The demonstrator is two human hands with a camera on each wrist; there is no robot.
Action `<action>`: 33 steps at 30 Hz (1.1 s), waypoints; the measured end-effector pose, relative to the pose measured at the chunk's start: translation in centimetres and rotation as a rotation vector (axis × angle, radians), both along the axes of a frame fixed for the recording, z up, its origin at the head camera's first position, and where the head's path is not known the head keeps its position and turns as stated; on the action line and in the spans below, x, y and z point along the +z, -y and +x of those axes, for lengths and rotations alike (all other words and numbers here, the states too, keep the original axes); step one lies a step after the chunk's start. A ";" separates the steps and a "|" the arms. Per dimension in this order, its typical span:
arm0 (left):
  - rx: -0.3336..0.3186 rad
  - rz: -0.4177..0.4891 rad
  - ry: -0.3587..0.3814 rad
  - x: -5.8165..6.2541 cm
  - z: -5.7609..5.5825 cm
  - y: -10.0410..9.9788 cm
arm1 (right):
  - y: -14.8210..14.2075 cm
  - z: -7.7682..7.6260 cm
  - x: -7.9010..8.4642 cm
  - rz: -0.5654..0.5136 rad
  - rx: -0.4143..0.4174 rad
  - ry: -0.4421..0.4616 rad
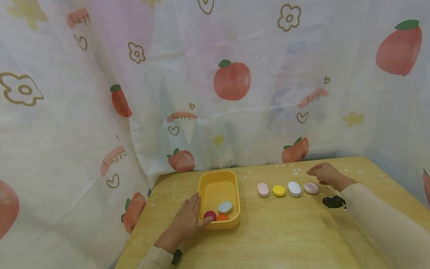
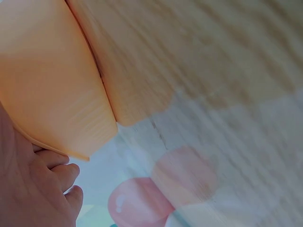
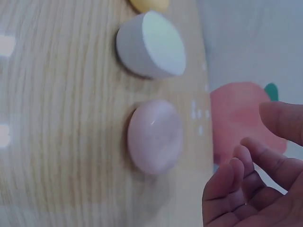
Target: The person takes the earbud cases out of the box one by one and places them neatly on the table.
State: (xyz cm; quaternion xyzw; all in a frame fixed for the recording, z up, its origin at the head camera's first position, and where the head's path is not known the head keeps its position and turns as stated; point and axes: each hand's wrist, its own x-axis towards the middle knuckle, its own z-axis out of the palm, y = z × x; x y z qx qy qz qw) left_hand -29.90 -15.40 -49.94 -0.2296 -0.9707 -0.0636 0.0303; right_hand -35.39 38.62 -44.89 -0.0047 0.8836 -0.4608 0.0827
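Observation:
My left hand [image 1: 188,218] rests along the left side of a yellow plastic bin [image 1: 238,194], fingers extended and thumb lying over its front corner. The left wrist view shows fingertips [image 2: 73,196] at the bin's rim. Inside the bin lie a pale blue-white oval piece [image 1: 225,207], a dark red piece [image 1: 209,215] and an orange piece [image 1: 222,217]. My right hand [image 1: 327,175] hovers just behind a mauve-pink, soap-like oval [image 1: 311,188]. Its fingers bend loosely, thumb apart from them, and nothing is between them in the right wrist view.
Left of the mauve oval, a white oval block [image 1: 294,189], a yellow oval [image 1: 279,191] and a light pink oval [image 1: 263,190] stand in a row. Small light spots [image 1: 295,172] show near the back of the wooden table [image 1: 279,239]. A fruit-print curtain [image 1: 262,123] hangs behind.

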 end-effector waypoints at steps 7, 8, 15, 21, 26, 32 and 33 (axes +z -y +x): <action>0.021 0.002 0.003 0.0 0.0 0.1 | 2.1 0.1 2.0 -0.001 0.058 -0.031; 0.021 0.003 0.002 0.0 0.0 0.1 | 2.4 0.1 2.2 -0.003 0.064 -0.034; 0.011 0.003 0.002 -0.1 0.0 0.4 | 4.0 -0.3 3.3 -0.015 0.073 -0.033; -0.024 0.023 -0.023 -0.1 -0.2 0.6 | 5.5 -1.1 4.7 -0.032 0.082 -0.043; -0.029 0.023 -0.018 0.1 -0.4 0.4 | 7.1 -1.4 5.8 -0.066 0.105 -0.044; -0.021 0.005 -0.004 0.2 -0.5 0.4 | 9.4 -1.8 7.2 -0.080 0.118 -0.051; -0.021 0.001 0.000 0.2 -0.5 0.4 | 9.8 -1.9 7.5 -0.082 0.119 -0.048</action>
